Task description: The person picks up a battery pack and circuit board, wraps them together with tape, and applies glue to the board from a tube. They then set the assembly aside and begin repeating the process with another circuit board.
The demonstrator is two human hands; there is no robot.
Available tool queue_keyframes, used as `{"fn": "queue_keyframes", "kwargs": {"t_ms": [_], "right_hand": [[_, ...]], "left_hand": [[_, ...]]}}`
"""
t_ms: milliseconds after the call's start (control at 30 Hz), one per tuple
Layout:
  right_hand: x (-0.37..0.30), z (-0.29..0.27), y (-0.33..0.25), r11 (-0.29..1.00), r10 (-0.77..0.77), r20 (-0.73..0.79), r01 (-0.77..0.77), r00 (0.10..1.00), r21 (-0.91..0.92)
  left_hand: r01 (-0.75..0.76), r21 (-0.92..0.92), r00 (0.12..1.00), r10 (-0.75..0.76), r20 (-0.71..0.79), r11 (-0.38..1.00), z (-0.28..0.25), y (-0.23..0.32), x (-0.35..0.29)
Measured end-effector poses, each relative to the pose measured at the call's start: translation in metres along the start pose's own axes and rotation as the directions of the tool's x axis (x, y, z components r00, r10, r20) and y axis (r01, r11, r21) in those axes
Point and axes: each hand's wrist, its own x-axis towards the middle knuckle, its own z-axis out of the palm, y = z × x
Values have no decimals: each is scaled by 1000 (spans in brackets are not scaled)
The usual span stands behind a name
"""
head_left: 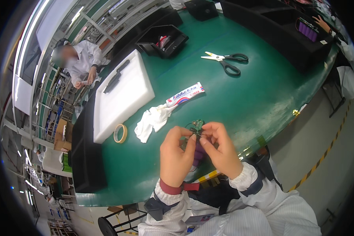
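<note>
Factory wkshp: grn bench (pixel 232 106), wht coats (pixel 87 52)

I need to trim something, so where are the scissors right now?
In the head view, the scissors lie on the green table, beyond and to the right of the white tube.

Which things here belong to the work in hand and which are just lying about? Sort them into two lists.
In use, it seems:
green circuit board
dark wires at the fingertips of the left hand and right hand
purple cylinders below

Lying apart:
scissors
white tube
white cloth
tape roll
foam block with black items
black bin
</note>
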Motion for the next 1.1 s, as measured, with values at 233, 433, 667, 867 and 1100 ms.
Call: {"fn": "queue_keyframes", "kwargs": {"t_ms": [233, 433, 667, 867, 1100], "right_hand": [[1, -4, -3, 975, -78, 33, 84, 996, -208], [0, -5, 2, 748, -478, 79, 452, 875, -485], [0, -4, 6, 688, -528, 82, 482, 845, -543], [0, 0, 4, 710, -514, 25, 442, 857, -548], [-5, 6, 1, 789, -425, -29, 355, 905, -502]], "left_hand": [[-35, 2, 999, 35, -12, 999, 1, -2, -2], [-27, 15, 999, 28, -35, 1000, 2, -3, -2], [-17, 15, 999, 17, -36, 1000, 3, -4, -2], [-27, 9, 998, 28, -49, 1000, 4, -2, -4], [-27, 20, 998, 28, -51, 999, 4, -3, -6]]}}
